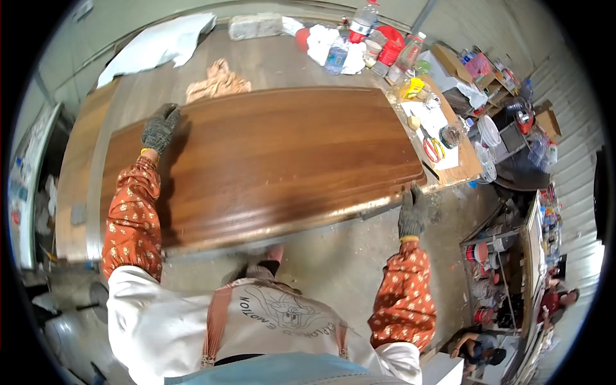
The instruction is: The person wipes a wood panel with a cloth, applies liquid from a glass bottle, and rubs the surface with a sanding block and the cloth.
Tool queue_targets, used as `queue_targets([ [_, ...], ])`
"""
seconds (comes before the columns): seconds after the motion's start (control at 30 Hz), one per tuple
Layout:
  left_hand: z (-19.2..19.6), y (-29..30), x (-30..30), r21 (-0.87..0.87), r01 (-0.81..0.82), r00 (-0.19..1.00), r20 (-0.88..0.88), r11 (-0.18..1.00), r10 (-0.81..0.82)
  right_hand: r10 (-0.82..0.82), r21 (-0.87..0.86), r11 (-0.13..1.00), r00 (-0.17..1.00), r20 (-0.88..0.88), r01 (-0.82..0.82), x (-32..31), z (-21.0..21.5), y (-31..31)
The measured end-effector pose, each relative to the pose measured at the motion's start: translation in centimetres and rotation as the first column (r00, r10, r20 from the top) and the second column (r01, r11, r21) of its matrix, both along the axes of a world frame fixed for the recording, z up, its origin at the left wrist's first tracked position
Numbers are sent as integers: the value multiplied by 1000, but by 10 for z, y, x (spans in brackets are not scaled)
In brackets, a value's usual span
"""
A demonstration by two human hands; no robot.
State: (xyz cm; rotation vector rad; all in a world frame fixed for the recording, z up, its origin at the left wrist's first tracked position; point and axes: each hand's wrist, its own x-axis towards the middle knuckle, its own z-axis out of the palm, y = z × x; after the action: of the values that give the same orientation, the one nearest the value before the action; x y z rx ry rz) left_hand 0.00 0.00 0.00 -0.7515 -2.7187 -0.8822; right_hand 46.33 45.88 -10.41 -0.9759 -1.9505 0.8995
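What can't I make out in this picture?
Head view: underside of the brown wooden panel, hidden by its top face.
Head view: palms of the gloved left hand and gloved right hand, hidden by the hands' backs, so any grip is unclear.
Head view: corrugated wall, cut off by the dark rim.
Head view: contents of the red tub, too small and blurred.
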Motion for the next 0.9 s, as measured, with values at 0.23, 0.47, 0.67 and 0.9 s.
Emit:
queue_targets([
  [0.23, -23, -6, 46, -133, -103, 991, -93, 986, 92, -341, 443, 896, 654, 675, 9, 41, 49, -65],
  [0.47, -54, -19, 21, -372, -70, 960, 227, 925, 164, -230, 273, 962, 556, 798, 7, 52, 85, -77],
  [0.67, -41, -17, 26, 398, -197, 922, 385, 896, 32, -185, 265, 961, 540, 821, -74, 49, 89, -51],
  [0.9, 31, 146, 263, 649, 556, 350, 384, 519, -855, -154, 345, 920, 636, 756, -188, 55, 96, -43],
])
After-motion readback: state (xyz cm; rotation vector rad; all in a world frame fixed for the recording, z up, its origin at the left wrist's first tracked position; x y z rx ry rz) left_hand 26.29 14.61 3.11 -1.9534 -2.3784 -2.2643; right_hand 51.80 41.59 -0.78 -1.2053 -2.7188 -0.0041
